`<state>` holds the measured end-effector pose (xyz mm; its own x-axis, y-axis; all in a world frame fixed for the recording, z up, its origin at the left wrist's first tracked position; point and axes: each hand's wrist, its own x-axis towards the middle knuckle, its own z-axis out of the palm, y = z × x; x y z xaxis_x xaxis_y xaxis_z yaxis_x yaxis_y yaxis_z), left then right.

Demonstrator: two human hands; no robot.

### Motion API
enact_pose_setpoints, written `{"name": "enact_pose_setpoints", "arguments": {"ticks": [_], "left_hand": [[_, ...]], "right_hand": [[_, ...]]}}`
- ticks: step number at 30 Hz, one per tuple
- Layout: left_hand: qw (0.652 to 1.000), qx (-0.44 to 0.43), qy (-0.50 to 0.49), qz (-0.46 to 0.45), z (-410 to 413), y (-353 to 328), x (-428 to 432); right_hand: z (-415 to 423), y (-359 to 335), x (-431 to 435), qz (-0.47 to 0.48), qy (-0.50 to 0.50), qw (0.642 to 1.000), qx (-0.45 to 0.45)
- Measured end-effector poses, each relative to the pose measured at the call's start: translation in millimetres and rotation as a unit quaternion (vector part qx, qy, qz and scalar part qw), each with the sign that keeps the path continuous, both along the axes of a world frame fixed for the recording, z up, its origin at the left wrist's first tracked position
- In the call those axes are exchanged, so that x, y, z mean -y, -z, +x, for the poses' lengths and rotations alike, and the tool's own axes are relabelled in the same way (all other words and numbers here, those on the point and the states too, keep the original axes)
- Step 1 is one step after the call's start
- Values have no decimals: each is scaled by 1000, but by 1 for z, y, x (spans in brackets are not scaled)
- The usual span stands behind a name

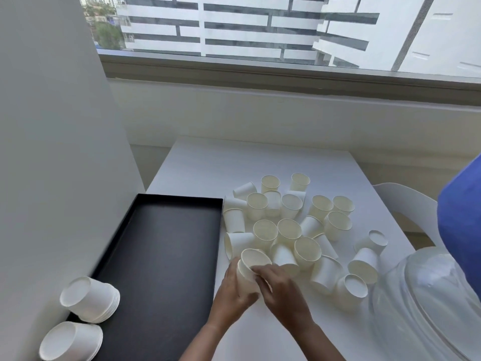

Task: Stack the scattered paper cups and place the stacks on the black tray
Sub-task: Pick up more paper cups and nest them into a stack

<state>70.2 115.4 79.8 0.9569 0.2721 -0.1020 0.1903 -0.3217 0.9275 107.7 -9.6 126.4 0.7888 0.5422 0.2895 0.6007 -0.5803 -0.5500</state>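
Observation:
Both of my hands grip one white paper cup (249, 267) at the near left edge of the cup pile. My left hand (231, 290) wraps its left side and my right hand (281, 290) covers its right side. The cup's mouth faces up and away from me. Several loose paper cups (289, 227) lie scattered on the white table (260, 162), some upright, some tipped or upside down. The black tray (161, 256) lies left of the pile. Two short stacks of cups lie on their sides at its near left corner: one stack (89, 299) and a nearer stack (71, 341).
A white wall panel (52, 152) stands close along the tray's left side. A clear plastic bag or cover (426, 303) sits at the table's near right. A white chair (406, 204) and a person's blue sleeve (460, 217) are at the right. A window runs behind the table.

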Motion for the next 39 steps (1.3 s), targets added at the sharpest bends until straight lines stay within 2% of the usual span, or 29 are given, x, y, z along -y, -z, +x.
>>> {"name": "enact_pose_setpoints", "arguments": {"ticks": [5, 10, 12, 15, 18, 21, 23, 28, 32, 36, 39], "left_hand": [[999, -14, -28, -27, -6, 6, -8], [993, -22, -109, -50, -9, 16, -19], [987, -28, -141, -71, -10, 20, -24], [986, -31, -148, -72, -12, 24, -27], [987, -28, -143, -65, -13, 23, -29], [989, -21, -136, -49, -15, 19, -31], [991, -14, -128, -33, -16, 15, -33], [996, -1, -91, 24, -18, 10, -35], [994, 13, -62, 86, -20, 8, -33], [990, 11, -38, 136, -19, 7, -29], [988, 13, -25, 149, -17, 7, -23]], "right_hand": [[-2, 12, -8, -40, -84, 994, -55], [11, 25, -9, -1, -13, 999, -35], [21, 33, -9, -88, 2, 996, -34], [32, 49, -12, -270, 11, 963, -28], [33, 53, -19, -325, 14, 946, 1], [36, 46, -23, -300, 49, 949, 89], [37, 39, -24, -258, 55, 960, 97], [46, 28, -19, -188, 101, 976, -30], [51, 15, -8, -56, 159, 985, -44], [51, 2, -7, 81, 196, 975, -67], [44, 0, -11, 78, 157, 977, -120]]}}
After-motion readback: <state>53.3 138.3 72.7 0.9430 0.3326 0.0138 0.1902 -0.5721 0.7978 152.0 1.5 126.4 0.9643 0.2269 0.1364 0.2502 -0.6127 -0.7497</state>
